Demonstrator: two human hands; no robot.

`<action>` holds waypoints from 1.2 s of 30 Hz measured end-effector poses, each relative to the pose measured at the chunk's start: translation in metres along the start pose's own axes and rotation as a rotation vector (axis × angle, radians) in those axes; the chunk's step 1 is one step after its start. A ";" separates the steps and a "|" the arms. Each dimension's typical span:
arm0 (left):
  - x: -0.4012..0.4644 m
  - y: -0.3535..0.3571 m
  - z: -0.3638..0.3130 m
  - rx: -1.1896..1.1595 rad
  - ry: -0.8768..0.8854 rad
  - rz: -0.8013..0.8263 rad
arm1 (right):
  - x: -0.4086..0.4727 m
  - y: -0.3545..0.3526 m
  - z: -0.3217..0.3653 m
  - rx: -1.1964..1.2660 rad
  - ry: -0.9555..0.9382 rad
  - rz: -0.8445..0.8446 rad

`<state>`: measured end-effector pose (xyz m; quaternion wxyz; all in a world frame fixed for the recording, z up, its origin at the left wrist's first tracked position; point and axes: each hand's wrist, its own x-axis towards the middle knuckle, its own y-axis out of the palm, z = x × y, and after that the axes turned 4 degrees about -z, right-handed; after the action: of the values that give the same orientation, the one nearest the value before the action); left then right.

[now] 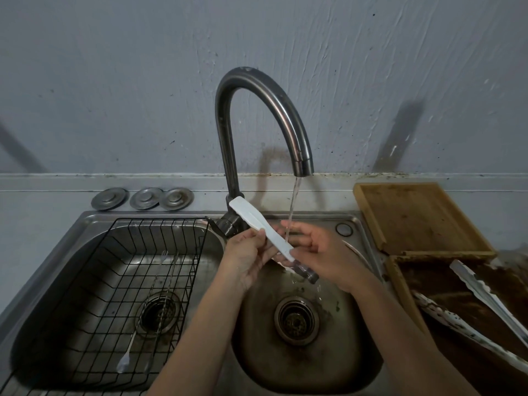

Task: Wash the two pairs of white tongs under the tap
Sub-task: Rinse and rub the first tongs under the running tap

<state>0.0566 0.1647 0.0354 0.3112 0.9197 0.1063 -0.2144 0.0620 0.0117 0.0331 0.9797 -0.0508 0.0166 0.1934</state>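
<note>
One pair of white tongs [258, 226] is held slanted over the right sink basin [354, 358], under a thin stream of water [292, 212] from the curved tap [265, 104]. My left hand [247, 258] pinches the tongs near their middle. My right hand [320, 254] holds their lower end, where a dark clear-tipped part [307, 272] sticks out below the fingers. The second pair of white tongs [483, 312], spread open and speckled with dirt, lies on a dirty wooden tray [400, 284] at the right.
A black wire rack [120, 281] fills the left basin, with thin metal utensils [160, 284] in it. Three metal sink plugs [143, 198] sit on the ledge behind. A cleaner wooden tray [417, 215] lies at the back right, against the grey wall.
</note>
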 end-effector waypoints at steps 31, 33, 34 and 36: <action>0.018 -0.040 -0.009 0.459 -0.006 -0.110 | -0.029 -0.054 -0.039 -0.902 0.093 -0.293; 0.024 -0.049 -0.016 0.621 0.051 -0.148 | -0.033 -0.062 -0.042 -0.664 0.252 -0.255; 0.026 -0.052 -0.017 0.637 0.076 -0.155 | -0.036 -0.063 -0.043 -0.501 0.329 -0.243; 0.027 -0.050 -0.013 0.683 0.091 -0.122 | -0.041 -0.063 -0.046 -0.305 0.420 -0.195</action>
<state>0.0681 0.2139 0.0064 -0.0330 0.9714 0.0970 -0.2144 0.0476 -0.0669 -0.0045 0.9497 -0.2380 0.1852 0.0838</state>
